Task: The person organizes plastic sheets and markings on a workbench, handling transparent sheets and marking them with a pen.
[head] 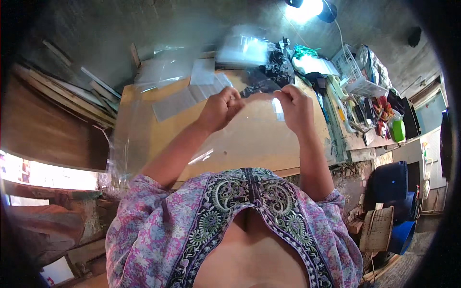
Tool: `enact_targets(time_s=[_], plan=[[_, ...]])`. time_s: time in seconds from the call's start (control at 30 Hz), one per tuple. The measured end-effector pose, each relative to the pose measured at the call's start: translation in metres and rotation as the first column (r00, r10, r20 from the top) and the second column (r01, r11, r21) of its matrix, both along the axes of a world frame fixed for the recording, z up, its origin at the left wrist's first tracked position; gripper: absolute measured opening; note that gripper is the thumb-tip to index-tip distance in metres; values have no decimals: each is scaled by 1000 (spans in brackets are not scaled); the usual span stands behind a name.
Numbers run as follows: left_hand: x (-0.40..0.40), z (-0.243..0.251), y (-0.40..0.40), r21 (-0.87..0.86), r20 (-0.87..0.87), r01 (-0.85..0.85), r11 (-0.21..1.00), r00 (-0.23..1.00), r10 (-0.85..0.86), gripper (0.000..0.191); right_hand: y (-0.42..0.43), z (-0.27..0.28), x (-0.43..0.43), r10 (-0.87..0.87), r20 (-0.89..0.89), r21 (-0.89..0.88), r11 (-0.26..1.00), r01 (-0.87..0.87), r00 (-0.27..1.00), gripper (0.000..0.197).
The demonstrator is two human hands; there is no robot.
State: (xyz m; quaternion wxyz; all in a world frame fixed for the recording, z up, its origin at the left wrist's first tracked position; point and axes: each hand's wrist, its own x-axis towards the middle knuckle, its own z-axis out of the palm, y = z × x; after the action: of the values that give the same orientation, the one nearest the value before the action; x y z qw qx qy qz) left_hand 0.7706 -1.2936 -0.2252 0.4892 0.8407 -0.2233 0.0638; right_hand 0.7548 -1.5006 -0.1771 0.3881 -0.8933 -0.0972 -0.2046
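Both hands are raised over a wooden table (144,138). My left hand (224,107) pinches one end of a thin clear plastic sheet (260,96), and my right hand (296,106) pinches the other end. The sheet's upper edge spans the gap between them; how far it hangs down is hard to tell. Beyond my left hand lie flat translucent plastic pieces (174,104), partly overlapping. Crumpled black plastic (279,66) sits just past my right hand.
At the back rests a stack of clear plastic (241,52) under a bright lamp (305,10). On the right are a white plastic basket (349,64), a green bottle (398,130) and assorted small items. Boards (68,93) lean at the left; blue containers (390,181) stand lower right.
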Motion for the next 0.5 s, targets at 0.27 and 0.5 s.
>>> enact_targets(time_s=[0.27, 0.5], plan=[[22, -54, 58, 554, -300, 371, 745, 924, -236, 23, -42, -82, 15, -142, -120, 147, 976, 159, 983, 17], [22, -116, 101, 440, -338, 48, 897, 934, 116, 14, -70, -177, 1, -335, -323, 112, 915, 387, 885, 24]])
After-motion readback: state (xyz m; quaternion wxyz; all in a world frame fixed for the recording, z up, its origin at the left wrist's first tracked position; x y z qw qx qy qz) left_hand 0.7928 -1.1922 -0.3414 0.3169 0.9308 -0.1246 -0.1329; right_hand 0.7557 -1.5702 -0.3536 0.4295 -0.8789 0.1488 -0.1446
